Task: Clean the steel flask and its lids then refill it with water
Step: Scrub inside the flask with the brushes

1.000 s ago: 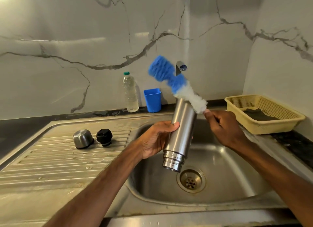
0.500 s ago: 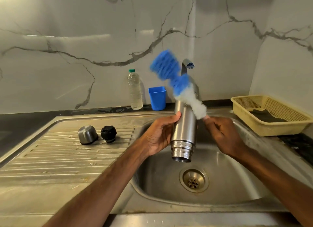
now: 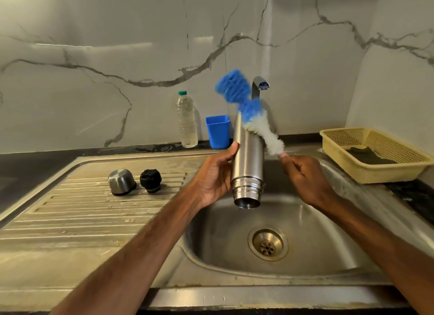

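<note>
Warm, fairly bright light from above leaves pale glare streaks on the marble wall (image 3: 94,45) left of the tap (image 3: 259,85). The brush head (image 3: 232,86) just left of the tap is motion-blurred. Far from the tap, straight edges bow

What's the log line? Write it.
left hand: steel flask, mouth down | right hand: bottle brush on flask | steel cap, black stopper: drainboard

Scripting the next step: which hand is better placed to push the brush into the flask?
Right, probably: right hand pinches the blue-and-white bristle brush; left hand grips the cylindrical steel flask.
</note>
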A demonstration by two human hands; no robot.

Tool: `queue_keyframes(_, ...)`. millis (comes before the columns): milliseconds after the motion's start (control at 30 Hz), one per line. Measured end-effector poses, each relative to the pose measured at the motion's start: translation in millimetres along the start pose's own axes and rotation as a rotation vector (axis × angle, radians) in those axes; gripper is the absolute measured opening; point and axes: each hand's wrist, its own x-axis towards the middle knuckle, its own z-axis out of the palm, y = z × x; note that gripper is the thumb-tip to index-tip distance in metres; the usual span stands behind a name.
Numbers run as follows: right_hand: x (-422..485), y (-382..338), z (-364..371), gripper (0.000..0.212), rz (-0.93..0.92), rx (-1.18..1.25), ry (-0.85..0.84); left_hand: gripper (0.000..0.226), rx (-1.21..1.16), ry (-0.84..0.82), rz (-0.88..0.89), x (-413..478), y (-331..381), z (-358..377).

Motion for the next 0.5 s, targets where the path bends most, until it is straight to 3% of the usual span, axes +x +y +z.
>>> queue_keyframes(167,-5,-2,-1,0.049,-0.108,-0.029,-0.078,0.052,-0.021,0.057,0.045,0,2,-3)
queue_keyframes(267,-2,-1,-2,0.054,0.003,-0.030,-0.051,0.056,-0.041,0.084,0.048,0,3,0)
queue_keyframes(400,-10,-10,2,0.045,-0.131,0.005,-0.147,0.064,-0.130,0.103,0.042,2,4,-8)
queue_keyframes(500,-8,-9,1,0.051,-0.066,0.007,-0.141,0.064,-0.162,0.121,0.077,6,7,-13)
